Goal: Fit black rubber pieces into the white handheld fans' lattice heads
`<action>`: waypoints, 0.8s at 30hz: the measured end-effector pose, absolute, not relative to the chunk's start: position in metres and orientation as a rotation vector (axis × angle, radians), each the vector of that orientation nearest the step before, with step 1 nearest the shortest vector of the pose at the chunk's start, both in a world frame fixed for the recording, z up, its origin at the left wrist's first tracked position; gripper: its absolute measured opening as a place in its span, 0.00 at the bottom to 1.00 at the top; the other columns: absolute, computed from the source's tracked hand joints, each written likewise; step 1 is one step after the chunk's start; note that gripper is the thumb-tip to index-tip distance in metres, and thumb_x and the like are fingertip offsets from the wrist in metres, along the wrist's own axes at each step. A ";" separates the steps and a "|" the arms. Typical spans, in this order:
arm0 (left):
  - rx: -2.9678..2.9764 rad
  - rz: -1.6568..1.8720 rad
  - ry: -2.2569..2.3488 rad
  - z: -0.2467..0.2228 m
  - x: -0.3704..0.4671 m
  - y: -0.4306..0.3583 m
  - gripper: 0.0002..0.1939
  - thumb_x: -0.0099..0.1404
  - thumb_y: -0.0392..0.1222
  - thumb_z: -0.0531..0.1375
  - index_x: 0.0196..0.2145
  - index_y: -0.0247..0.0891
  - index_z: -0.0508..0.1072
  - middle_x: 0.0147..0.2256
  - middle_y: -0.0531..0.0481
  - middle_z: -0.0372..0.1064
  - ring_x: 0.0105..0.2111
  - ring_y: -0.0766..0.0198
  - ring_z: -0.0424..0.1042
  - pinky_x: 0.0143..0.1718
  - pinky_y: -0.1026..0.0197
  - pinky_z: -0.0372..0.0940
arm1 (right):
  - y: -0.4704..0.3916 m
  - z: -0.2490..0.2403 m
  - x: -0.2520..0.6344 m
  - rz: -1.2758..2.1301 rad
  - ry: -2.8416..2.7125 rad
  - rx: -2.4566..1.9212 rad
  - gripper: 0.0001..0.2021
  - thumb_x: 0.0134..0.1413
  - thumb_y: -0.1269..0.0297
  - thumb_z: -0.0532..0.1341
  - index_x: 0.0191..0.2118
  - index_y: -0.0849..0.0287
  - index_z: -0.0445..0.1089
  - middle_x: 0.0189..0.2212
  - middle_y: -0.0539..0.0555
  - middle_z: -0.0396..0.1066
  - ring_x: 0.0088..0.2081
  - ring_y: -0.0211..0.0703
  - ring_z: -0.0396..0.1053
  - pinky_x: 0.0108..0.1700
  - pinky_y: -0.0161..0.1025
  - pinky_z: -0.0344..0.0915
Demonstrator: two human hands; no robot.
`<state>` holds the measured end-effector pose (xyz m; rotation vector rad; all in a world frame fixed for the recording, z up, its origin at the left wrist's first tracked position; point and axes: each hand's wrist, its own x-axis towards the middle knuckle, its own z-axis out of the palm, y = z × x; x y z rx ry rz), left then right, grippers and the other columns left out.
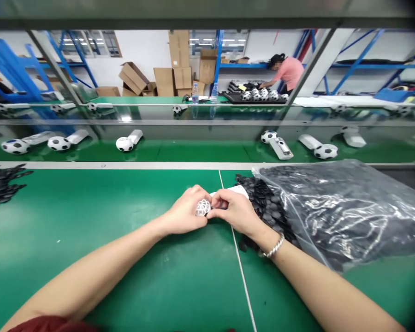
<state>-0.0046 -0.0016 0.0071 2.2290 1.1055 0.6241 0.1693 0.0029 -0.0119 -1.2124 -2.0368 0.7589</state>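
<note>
Over the green bench, my left hand (186,213) is closed around a small white openwork ball (203,208) with a soccer-ball pattern of holes. My right hand (235,210) meets the ball's right side, thumb and fingertips pinched together. Whatever sits between those fingertips is too small and covered to name. A white flat part (240,190) shows just behind my right hand, partly hidden by it. Beside that hand lies a heap of thin black pieces (271,210).
A clear plastic bag (356,212) of black pieces takes up the right. More black pieces (3,184) lie far left. Beyond the bench's pale edge, several soccer-ball units with white handles (125,143) rest on a green surface. A person (287,71) bends over a tray at the back.
</note>
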 end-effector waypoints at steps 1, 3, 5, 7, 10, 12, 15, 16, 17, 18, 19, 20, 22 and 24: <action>2.210 0.642 1.097 0.007 -0.004 -0.001 0.14 0.49 0.34 0.58 0.37 0.39 0.67 0.37 0.50 0.59 0.40 0.57 0.61 0.42 0.55 0.59 | 0.005 -0.012 0.169 0.724 -2.039 -1.201 0.10 0.42 0.59 0.65 0.26 0.59 0.65 0.24 0.47 0.66 0.27 0.35 0.62 0.29 0.32 0.58; 2.032 0.693 1.079 0.006 -0.005 0.003 0.15 0.46 0.34 0.60 0.36 0.39 0.68 0.36 0.51 0.60 0.39 0.59 0.62 0.42 0.57 0.59 | 0.009 -0.011 0.171 0.632 -2.065 -1.180 0.12 0.40 0.57 0.66 0.28 0.59 0.65 0.26 0.48 0.67 0.30 0.37 0.63 0.32 0.34 0.59; 1.650 0.737 1.048 0.006 -0.007 0.008 0.17 0.43 0.33 0.63 0.34 0.38 0.70 0.33 0.53 0.62 0.34 0.62 0.63 0.37 0.61 0.60 | 0.013 -0.008 0.175 0.509 -2.117 -1.154 0.14 0.40 0.55 0.66 0.31 0.58 0.67 0.30 0.51 0.69 0.34 0.40 0.64 0.37 0.37 0.59; 1.287 0.750 1.002 0.006 -0.010 0.016 0.15 0.43 0.36 0.63 0.33 0.36 0.70 0.29 0.53 0.64 0.28 0.65 0.65 0.29 0.65 0.61 | 0.016 -0.006 0.181 0.383 -2.179 -1.141 0.16 0.44 0.54 0.63 0.37 0.58 0.67 0.36 0.54 0.70 0.41 0.45 0.63 0.44 0.43 0.58; 1.042 0.744 0.963 0.005 -0.018 0.029 0.13 0.52 0.45 0.56 0.33 0.32 0.69 0.26 0.48 0.67 0.21 0.63 0.67 0.19 0.65 0.61 | 0.019 -0.006 0.193 0.318 -2.276 -1.182 0.20 0.50 0.54 0.59 0.47 0.58 0.64 0.44 0.57 0.68 0.47 0.49 0.61 0.50 0.50 0.53; 0.910 0.737 0.949 0.004 -0.024 0.036 0.15 0.56 0.47 0.53 0.32 0.30 0.68 0.24 0.45 0.68 0.19 0.60 0.69 0.16 0.64 0.62 | 0.019 -0.008 0.198 0.366 -2.313 -1.209 0.21 0.51 0.57 0.58 0.50 0.59 0.61 0.45 0.58 0.67 0.47 0.50 0.62 0.50 0.51 0.55; 0.734 0.765 0.924 0.002 -0.031 0.042 0.16 0.61 0.49 0.51 0.30 0.31 0.67 0.22 0.46 0.68 0.19 0.61 0.70 0.17 0.63 0.65 | 0.017 -0.008 0.201 0.509 -2.293 -1.212 0.21 0.52 0.62 0.57 0.52 0.62 0.60 0.46 0.60 0.66 0.46 0.47 0.64 0.49 0.48 0.59; 0.686 0.780 0.911 0.003 -0.032 0.042 0.16 0.62 0.49 0.51 0.30 0.32 0.67 0.22 0.46 0.68 0.19 0.61 0.70 0.18 0.62 0.66 | 0.016 -0.007 0.201 0.562 -2.282 -1.209 0.21 0.52 0.63 0.56 0.52 0.62 0.59 0.46 0.60 0.66 0.47 0.47 0.64 0.49 0.47 0.60; 0.645 0.794 0.897 0.003 -0.033 0.043 0.16 0.62 0.50 0.50 0.29 0.33 0.66 0.22 0.46 0.68 0.19 0.61 0.70 0.18 0.62 0.66 | 0.015 -0.006 0.201 0.608 -2.271 -1.207 0.21 0.53 0.64 0.55 0.53 0.62 0.59 0.47 0.60 0.65 0.48 0.47 0.63 0.50 0.47 0.60; 0.611 0.806 0.883 0.003 -0.033 0.043 0.17 0.63 0.50 0.50 0.29 0.33 0.66 0.22 0.46 0.68 0.19 0.61 0.70 0.19 0.62 0.67 | 0.015 -0.006 0.201 0.646 -2.262 -1.206 0.21 0.53 0.65 0.55 0.54 0.62 0.58 0.48 0.60 0.65 0.49 0.46 0.63 0.51 0.47 0.59; 0.583 0.814 0.872 0.004 -0.033 0.043 0.17 0.63 0.51 0.50 0.29 0.33 0.66 0.21 0.46 0.68 0.19 0.61 0.71 0.19 0.61 0.67 | 0.015 -0.005 0.201 0.677 -2.253 -1.207 0.21 0.53 0.65 0.55 0.54 0.61 0.57 0.49 0.60 0.64 0.50 0.46 0.62 0.52 0.48 0.58; 0.559 0.820 0.864 0.004 -0.032 0.042 0.17 0.63 0.51 0.50 0.28 0.33 0.66 0.21 0.46 0.68 0.19 0.61 0.71 0.19 0.61 0.67 | 0.015 -0.005 0.201 0.699 -2.244 -1.207 0.21 0.53 0.66 0.55 0.54 0.60 0.57 0.50 0.60 0.63 0.51 0.46 0.61 0.53 0.48 0.57; 0.528 0.826 0.857 0.005 -0.031 0.042 0.18 0.64 0.51 0.49 0.29 0.33 0.67 0.21 0.45 0.68 0.18 0.60 0.70 0.18 0.61 0.67 | 0.015 -0.006 0.201 0.725 -2.229 -1.207 0.21 0.53 0.66 0.55 0.55 0.60 0.57 0.50 0.59 0.63 0.52 0.46 0.61 0.54 0.49 0.56; 0.516 0.828 0.856 0.006 -0.029 0.041 0.19 0.65 0.51 0.48 0.29 0.32 0.67 0.21 0.45 0.68 0.18 0.60 0.70 0.16 0.61 0.66 | 0.015 -0.008 0.201 0.734 -2.207 -1.204 0.21 0.53 0.66 0.55 0.54 0.60 0.58 0.50 0.59 0.63 0.51 0.45 0.61 0.54 0.48 0.57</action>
